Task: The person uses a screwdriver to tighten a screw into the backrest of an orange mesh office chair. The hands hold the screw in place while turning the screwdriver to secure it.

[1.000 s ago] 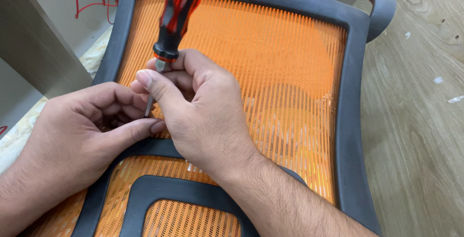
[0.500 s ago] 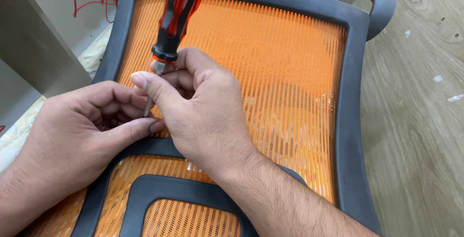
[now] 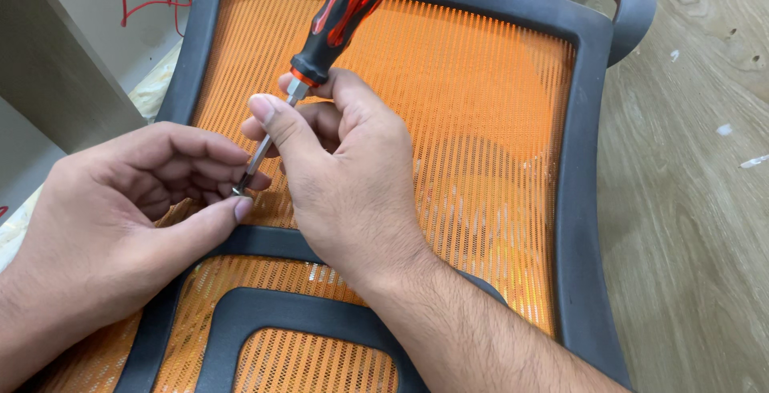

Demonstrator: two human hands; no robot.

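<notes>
One screwdriver [image 3: 340,20], handle toward 1 o'clock; right hand [image 3: 344,177] fingers grip its shaft, left hand [image 3: 120,217] fingers pinch the tip. One orange mesh chair back [image 3: 481,120] on wooden floor [image 3: 689,201].

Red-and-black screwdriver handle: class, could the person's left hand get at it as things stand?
Probably yes. The red-and-black plastic screwdriver handle sticks up bare above the right hand, which grips only the metal shaft. The left hand sits at the tip, with nothing between it and the handle.
</notes>
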